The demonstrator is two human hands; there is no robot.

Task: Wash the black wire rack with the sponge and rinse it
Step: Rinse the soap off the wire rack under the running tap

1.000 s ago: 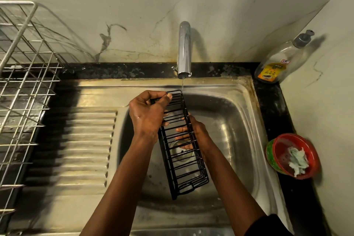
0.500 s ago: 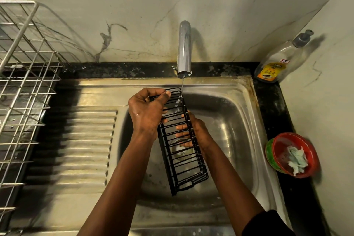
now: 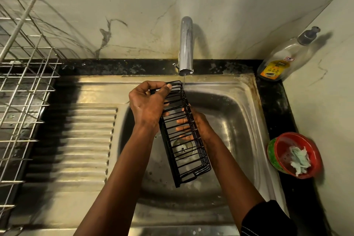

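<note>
The left hand (image 3: pixel 148 104) grips the far end of the rack (image 3: pixel 183 132) over the sink (image 3: pixel 239 113). The right hand (image 3: pixel 198 126) clasps its right side, fingers showing through the wires. A thin stream from the tap (image 3: pixel 186 46) hits the rack's far corner.

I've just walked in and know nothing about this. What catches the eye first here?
Two bare hands hold a black wire rack tilted over the steel sink, its top end under a thin stream from the tap. The left hand grips the top; the right hand supports it from behind. A red bowl sits at right.
</note>
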